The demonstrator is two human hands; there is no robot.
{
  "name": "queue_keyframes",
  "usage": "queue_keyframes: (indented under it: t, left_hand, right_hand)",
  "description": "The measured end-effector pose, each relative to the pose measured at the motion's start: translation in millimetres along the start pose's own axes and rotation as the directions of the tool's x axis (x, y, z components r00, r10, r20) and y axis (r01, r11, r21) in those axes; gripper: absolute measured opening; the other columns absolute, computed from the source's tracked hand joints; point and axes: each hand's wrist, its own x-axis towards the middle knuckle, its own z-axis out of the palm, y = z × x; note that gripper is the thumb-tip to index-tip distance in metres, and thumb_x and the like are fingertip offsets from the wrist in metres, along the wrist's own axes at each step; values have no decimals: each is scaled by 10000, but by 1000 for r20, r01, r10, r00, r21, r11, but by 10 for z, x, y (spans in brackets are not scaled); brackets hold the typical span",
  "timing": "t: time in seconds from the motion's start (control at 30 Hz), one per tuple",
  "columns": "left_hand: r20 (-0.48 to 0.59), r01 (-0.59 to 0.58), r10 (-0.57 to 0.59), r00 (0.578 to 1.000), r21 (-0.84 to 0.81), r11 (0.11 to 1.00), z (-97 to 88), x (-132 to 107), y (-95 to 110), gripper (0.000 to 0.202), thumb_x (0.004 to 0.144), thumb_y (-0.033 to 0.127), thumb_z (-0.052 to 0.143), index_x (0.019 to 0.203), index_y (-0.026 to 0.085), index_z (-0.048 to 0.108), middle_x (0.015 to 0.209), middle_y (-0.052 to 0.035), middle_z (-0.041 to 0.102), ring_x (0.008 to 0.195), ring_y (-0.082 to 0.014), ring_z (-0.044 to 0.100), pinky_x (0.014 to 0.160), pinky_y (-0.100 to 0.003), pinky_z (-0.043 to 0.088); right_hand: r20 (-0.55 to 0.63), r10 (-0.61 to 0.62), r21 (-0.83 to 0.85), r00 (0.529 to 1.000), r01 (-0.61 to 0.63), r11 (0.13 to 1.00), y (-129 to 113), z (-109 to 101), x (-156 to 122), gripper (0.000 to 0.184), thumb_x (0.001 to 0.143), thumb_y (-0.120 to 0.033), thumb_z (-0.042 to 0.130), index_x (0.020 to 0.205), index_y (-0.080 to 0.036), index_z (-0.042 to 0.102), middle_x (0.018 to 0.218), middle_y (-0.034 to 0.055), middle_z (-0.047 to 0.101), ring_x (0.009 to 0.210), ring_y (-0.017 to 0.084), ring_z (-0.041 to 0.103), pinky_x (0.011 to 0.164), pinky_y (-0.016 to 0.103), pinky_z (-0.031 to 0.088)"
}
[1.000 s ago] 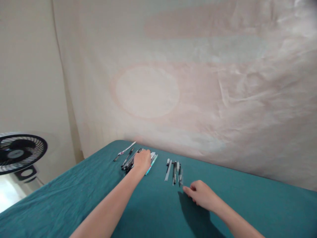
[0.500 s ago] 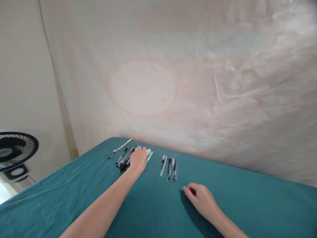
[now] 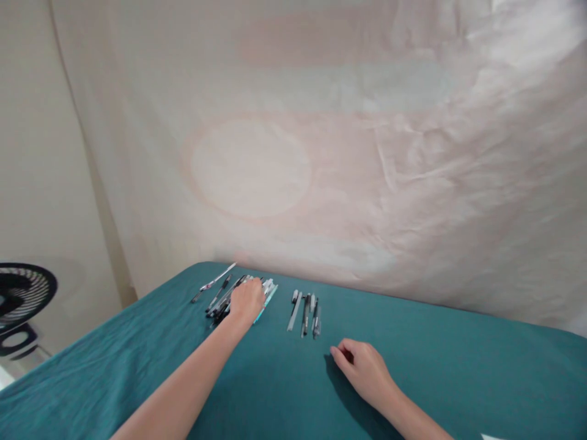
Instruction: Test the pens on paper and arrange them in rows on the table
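My left hand [image 3: 247,300] lies over a heap of pens [image 3: 224,302] towards the far left of the cloth, fingers curled down into it. Its fingertips are hidden, so what they grip cannot be made out. A pale green pen [image 3: 266,303] sticks out at the heap's right side. To the right, a small group of clear and black pens [image 3: 306,315] lies side by side, apart from the heap. Nearer to me, my right hand [image 3: 367,371] rests with curled fingers and thumb by the forefinger; nothing shows in it.
A teal cloth [image 3: 440,360] covers the table. Left of the heap lie a white pen [image 3: 219,277] and a dark-gripped pen [image 3: 221,289]. Behind hangs a pale, creased sheet [image 3: 348,153]. A black fan [image 3: 27,293] stands beyond the left edge. A white corner [image 3: 491,437] shows at lower right.
The view has turned slightly right, so everything sits a little further left in it. My left hand stays at the heap, its fingers more tucked under. The right hand is nearly unchanged.
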Motion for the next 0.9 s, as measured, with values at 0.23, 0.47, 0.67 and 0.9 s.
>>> queue_keyframes:
  t: [0.23,0.47,0.67,0.9]
  left_hand:
    - [145,-111,273,951,-665,739,-90,-232,591,328,716,364,491,930,160,632,808,-39,659,722,-152,581,654,-229,409]
    - [502,419,438,746,-864,277,146,-708,1357,330,643,385,582,835,125,648,592,-4,596,467,-79,434,471,-196,289]
    - [584,619,457,671,-780,89,212,-921,1567,208,617,304,637,712,126,586,575,24,525,495,-55,422,524,-192,333]
    - [561,678,454,692,-722,-140,287,-1000,1587,260,690,345,608,783,119,520,664,6,496,485,-19,383,410,-130,238]
  right_hand:
    - [86,117,405,989,-142,903,86,-30,80,394,770,-482,416,605,-152,556,502,-3,518,451,98,445,440,199,297]
    - [109,295,964,949,-173,202,247,-184,165,463,721,-572,466,853,-147,592,582,-20,498,406,61,395,363,178,295]
    - [85,310,980,947,-136,147,297,-153,164,371,678,-496,587,755,-136,629,532,-17,514,423,61,416,397,179,302]
    - [102,218,936,971,-168,309,252,-125,129,450,714,-545,510,750,-115,638,479,-12,495,415,71,424,398,186,291]
